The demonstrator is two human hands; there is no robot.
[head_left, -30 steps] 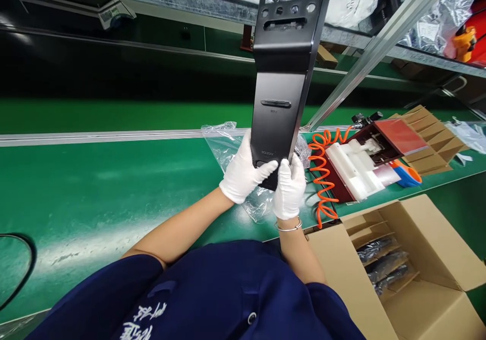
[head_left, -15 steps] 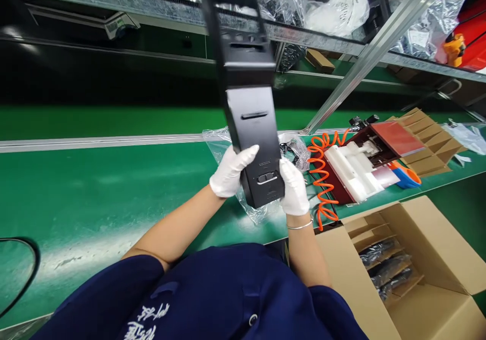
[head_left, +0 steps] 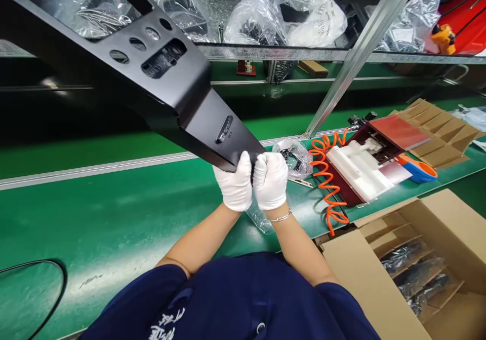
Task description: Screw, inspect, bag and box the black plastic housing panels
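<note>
Both my hands wear white gloves and grip the narrow near end of a long black plastic housing [head_left: 167, 86]. My left hand [head_left: 235, 185] and my right hand [head_left: 270, 180] sit side by side, fingers wrapped round that end. The housing tilts far to the upper left, close to the camera, showing round holes, a slot and a small oval recess. A crumpled clear plastic bag [head_left: 294, 157] lies on the green belt [head_left: 114, 213] just behind my hands.
An orange coiled hose [head_left: 328, 188] and a red-and-white fixture [head_left: 364, 162] lie to the right. An open cardboard box [head_left: 413, 269] with dividers and bagged parts stands at the lower right. Bagged goods fill the metal shelf [head_left: 288, 51] above. A black cable [head_left: 34, 284] curls at the lower left.
The black housing has swung from upright to leaning steeply to the upper left. Both hands closed together round its near end.
</note>
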